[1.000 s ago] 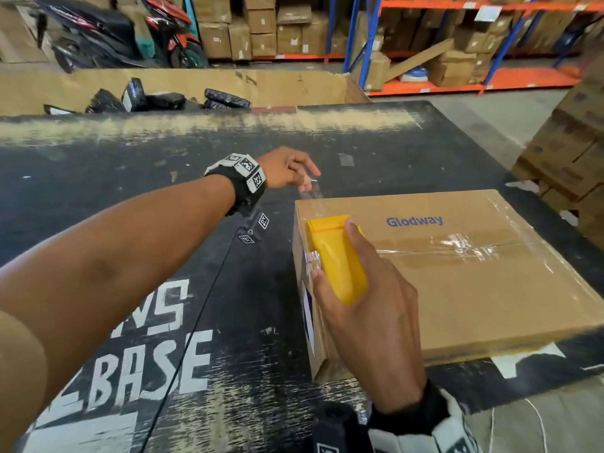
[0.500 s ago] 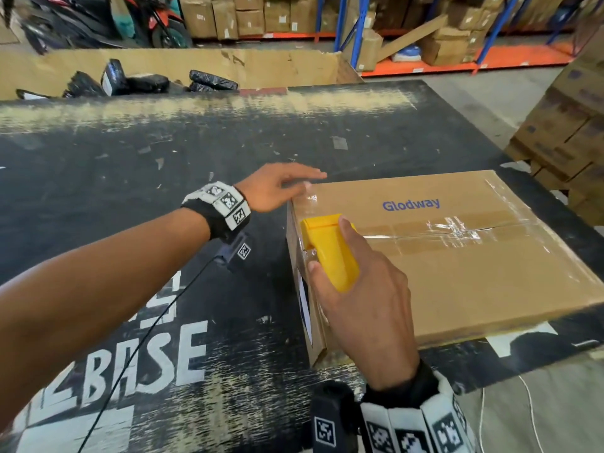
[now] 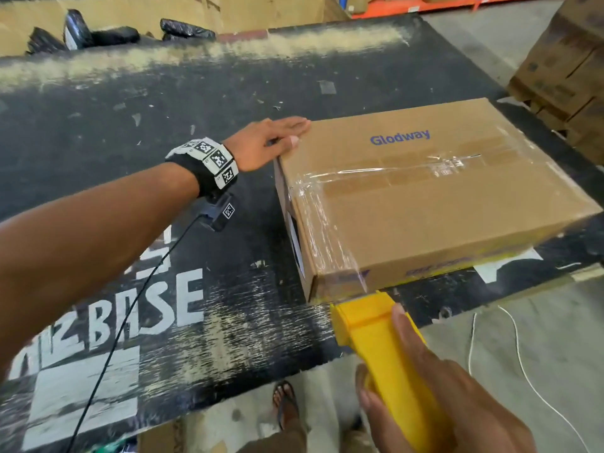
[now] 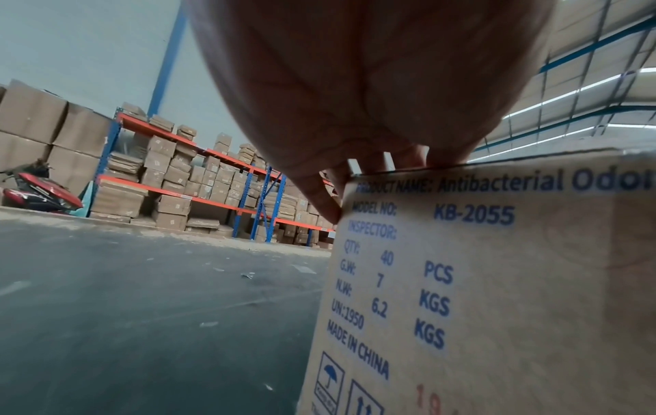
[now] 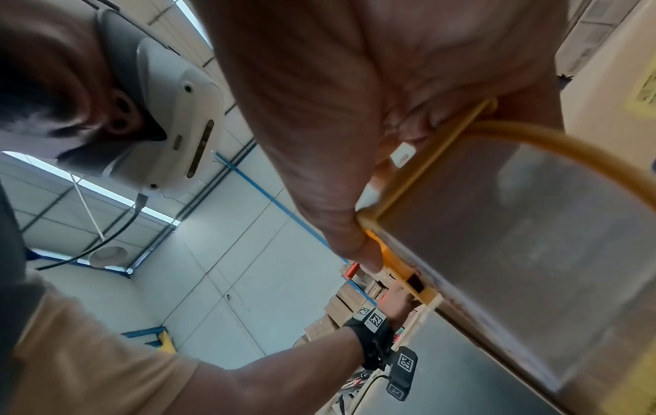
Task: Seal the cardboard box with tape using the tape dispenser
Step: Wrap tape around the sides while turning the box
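Note:
A flat cardboard box [image 3: 434, 197] printed "Glodway" lies on the black table [image 3: 130, 132]. Clear tape [image 3: 330, 230] runs along its left top edge and down over the near left corner, crossing an older strip along the middle seam. My left hand [image 3: 277, 138] lies flat, fingers straight, on the box's far left corner; in the left wrist view the fingertips [image 4: 408, 157] press the top edge above the printed side [image 4: 479, 280]. My right hand [image 3: 434, 397] grips the yellow tape dispenser [image 3: 382, 348], its front end just below the box's near left corner. The same dispenser [image 5: 497, 224] fills the right wrist view.
Black wrapped parcels [image 3: 108, 34] lie in a cardboard bin past the table's far edge. Stacked cartons [image 3: 568, 80] stand at the right. A white cord [image 3: 523, 371] trails on the concrete floor by the near table edge. A sandalled foot [image 3: 287, 403] shows below.
My right hand has drawn the dispenser from the box's top left edge down over the near corner, laying tape. My left hand moved from pinching tape in the air to lying flat on the far corner.

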A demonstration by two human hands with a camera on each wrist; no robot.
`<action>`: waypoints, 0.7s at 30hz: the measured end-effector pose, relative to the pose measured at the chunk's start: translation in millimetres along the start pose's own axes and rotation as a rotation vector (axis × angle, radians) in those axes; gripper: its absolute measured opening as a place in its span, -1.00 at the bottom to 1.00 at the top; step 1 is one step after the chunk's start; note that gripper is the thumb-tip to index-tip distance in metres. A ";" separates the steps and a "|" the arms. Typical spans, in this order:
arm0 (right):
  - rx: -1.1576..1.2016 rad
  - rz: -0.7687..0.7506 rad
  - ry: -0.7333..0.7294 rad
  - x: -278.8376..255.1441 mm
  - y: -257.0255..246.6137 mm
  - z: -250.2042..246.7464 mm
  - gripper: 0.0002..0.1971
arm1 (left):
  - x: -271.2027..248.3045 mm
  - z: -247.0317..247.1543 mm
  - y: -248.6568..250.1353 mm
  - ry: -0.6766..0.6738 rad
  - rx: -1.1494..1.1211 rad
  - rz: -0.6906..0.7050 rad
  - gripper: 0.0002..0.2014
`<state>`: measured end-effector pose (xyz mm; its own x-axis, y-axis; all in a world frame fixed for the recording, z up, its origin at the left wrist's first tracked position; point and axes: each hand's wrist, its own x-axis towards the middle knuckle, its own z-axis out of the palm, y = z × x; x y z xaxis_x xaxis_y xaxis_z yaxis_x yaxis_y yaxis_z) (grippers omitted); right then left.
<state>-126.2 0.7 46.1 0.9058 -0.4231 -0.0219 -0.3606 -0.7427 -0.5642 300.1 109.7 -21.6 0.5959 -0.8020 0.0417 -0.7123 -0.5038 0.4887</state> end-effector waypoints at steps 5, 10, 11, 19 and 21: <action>-0.077 0.020 -0.074 2.8 12.6 8.4 -0.19 | -1.2 -0.6 3.7 0.010 0.047 -0.005 -0.52; -0.048 0.118 -0.324 27.5 30.8 32.1 -0.24 | -2.5 3.8 3.5 0.034 0.067 -0.004 -0.51; -0.051 0.120 -0.393 32.4 37.4 37.5 -0.26 | -1.6 4.1 4.2 0.033 0.071 -0.008 -0.50; 0.174 0.146 -0.400 43.6 80.4 48.4 -0.33 | -59.3 21.7 86.0 0.141 -0.019 0.173 -0.47; 0.239 0.118 -0.359 49.1 88.3 42.8 -0.32 | -88.4 38.9 116.0 0.010 0.019 0.243 -0.35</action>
<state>-104.1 -63.4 -40.1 0.8964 -0.2594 -0.3594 -0.4431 -0.5411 -0.7148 150.3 109.6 -2.5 0.4100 -0.8970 0.1650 -0.8418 -0.3026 0.4470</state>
